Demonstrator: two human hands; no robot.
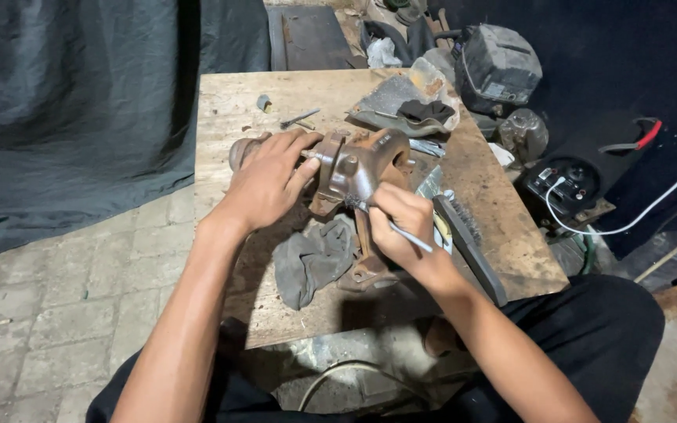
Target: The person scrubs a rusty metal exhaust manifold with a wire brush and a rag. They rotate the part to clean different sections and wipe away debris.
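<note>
- Steadying a rusty cast metal part [358, 160], the person's left hand [268, 180] lies flat over its left end, fingers spread and pressed against the metal, thumb tucked along the near side.
- The part sits near the middle of a worn wooden board [503, 235], its rusted foot reaching toward the person.
- The right hand [405, 223] pinches a thin, pale-handled tool [401, 229], fingers curled narrowly about the shaft; its tip meets the part's front face and looks like a small brush, though the view is too blurred to be sure.
- A crumpled grey rag [311, 258] lies on the board just below the part, between the two forearms.
- A long black wire brush [468, 243] rests just beside the right hand, toward the board's right edge.
</note>
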